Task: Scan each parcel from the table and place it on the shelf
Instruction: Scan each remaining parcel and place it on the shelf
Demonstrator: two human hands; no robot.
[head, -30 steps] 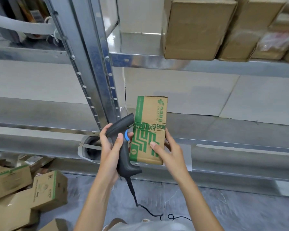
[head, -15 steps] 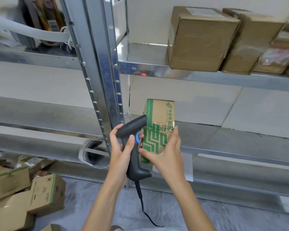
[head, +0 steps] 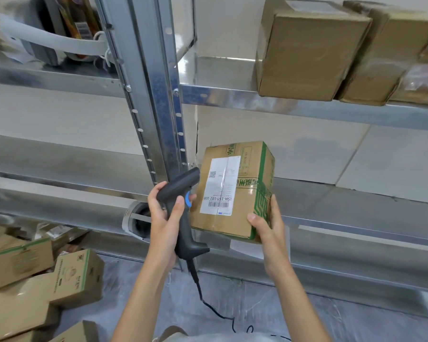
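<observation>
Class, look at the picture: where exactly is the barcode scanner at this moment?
In the head view, the barcode scanner sits centre-left, gripped by the left hand, immediately left of the labelled parcel that the right hand holds.

Head camera, close, facing shelf [head: 307, 112].

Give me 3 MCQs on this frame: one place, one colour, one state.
1. Where is the parcel?
A. on the upper shelf
B. held in front of the lower shelf
C. on the floor

2. What colour is the button on the scanner?
A. red
B. yellow
C. blue

3. Which way does the parcel's white label face?
A. toward the camera
B. toward the wall
C. down

Answers:
1 B: the right hand grips its lower corner before the lower shelf.
2 C: a blue patch shows beside the left hand gripping the handle.
3 A: its barcode and printed code are visible.
</observation>
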